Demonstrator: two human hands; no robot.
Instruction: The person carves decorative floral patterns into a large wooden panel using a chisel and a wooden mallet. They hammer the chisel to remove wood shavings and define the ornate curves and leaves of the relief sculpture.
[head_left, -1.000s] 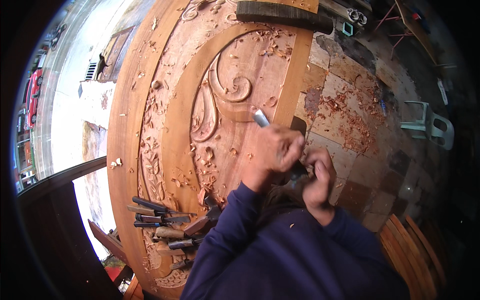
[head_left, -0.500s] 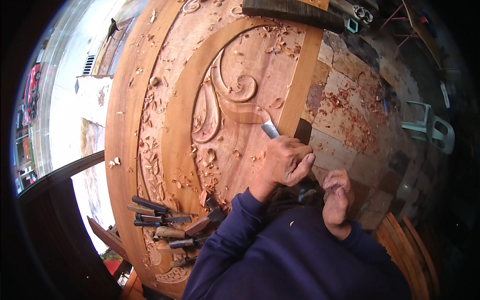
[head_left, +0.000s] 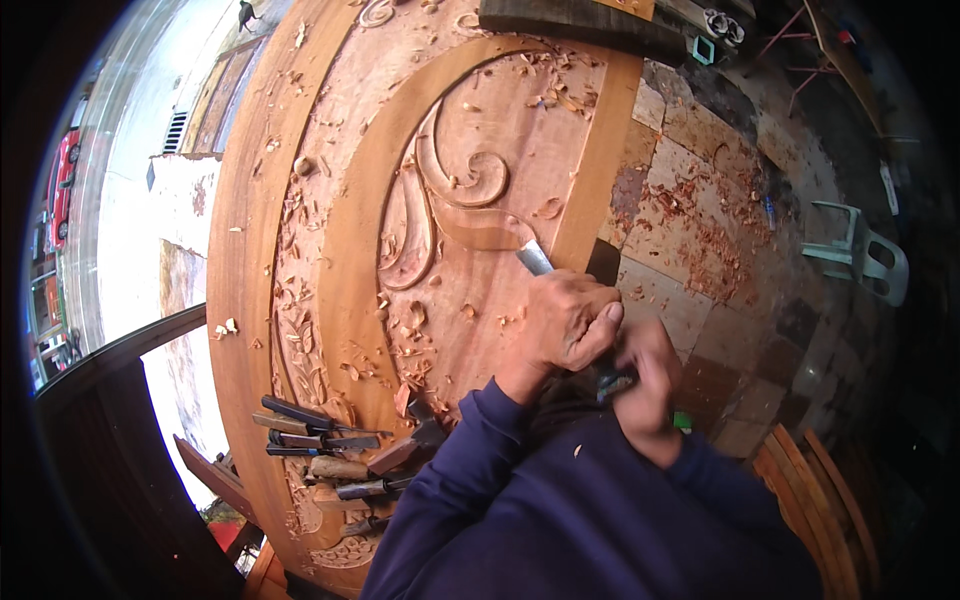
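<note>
My left hand (head_left: 570, 322) is closed around a wood gouge (head_left: 535, 259); its broad steel blade sticks out past the fist. The blade's edge meets the end of a raised curved band (head_left: 482, 228) on a carved wooden panel (head_left: 470, 300). Just right of that fist is my right hand (head_left: 648, 385), smeared by motion, close to the handle end of the gouge. Its fingers look bent, but whether they hold anything is unclear. Carved scrolls (head_left: 484, 178) and leaf shapes (head_left: 408, 235) stand out beyond the blade.
Several chisels and gouges (head_left: 320, 440) lie with a wooden mallet-like tool (head_left: 405, 450) at the panel's lower left. Curled shavings (head_left: 415, 320) litter the wood. A dark beam (head_left: 580, 28) crosses the far end. A pale green plastic stool (head_left: 855, 255) lies on the tiled floor (head_left: 690, 190).
My right hand has swung left toward my left hand and the gouge handle. The left hand keeps its grip on the gouge, with its blade at nearly the same spot.
</note>
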